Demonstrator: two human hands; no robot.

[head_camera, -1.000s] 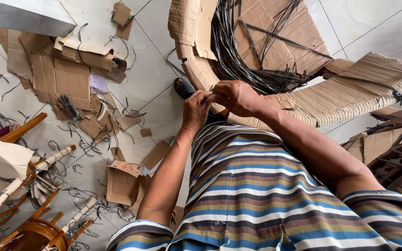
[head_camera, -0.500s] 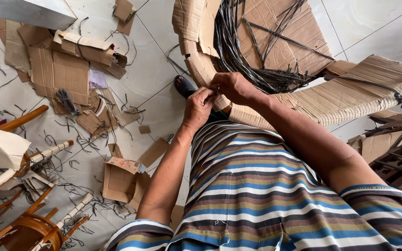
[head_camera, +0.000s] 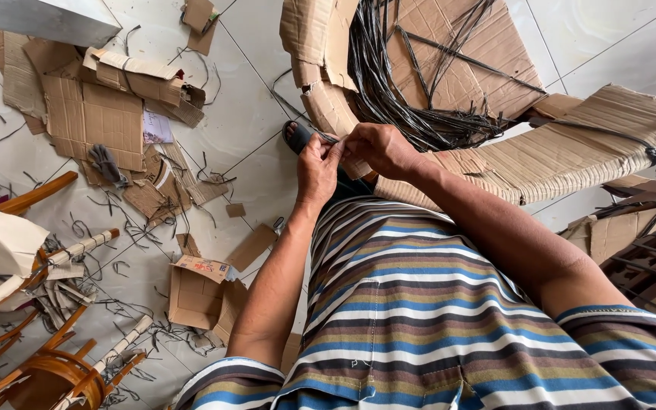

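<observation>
My left hand (head_camera: 316, 171) and my right hand (head_camera: 377, 148) meet in front of my striped shirt, fingers pinched together on the cardboard wrapping (head_camera: 343, 114) of a curved piece of furniture. A bundle of black plastic straps (head_camera: 389, 83) lies coiled on the cardboard just beyond my hands. What exactly sits between my fingertips is too small to tell; it looks like a strap end or a cardboard edge. A dark sandal (head_camera: 296, 137) shows under my left hand.
Torn cardboard pieces (head_camera: 93, 114) and cut black strap bits litter the white tiled floor at left. A small open carton (head_camera: 199, 292) lies near my left elbow. Wrapped wooden chair frames (head_camera: 47, 364) stand at the lower left. More cardboard-wrapped furniture (head_camera: 586, 152) extends right.
My hands have stayed together at the cardboard edge, with only small finger movements. The view has shifted slightly.
</observation>
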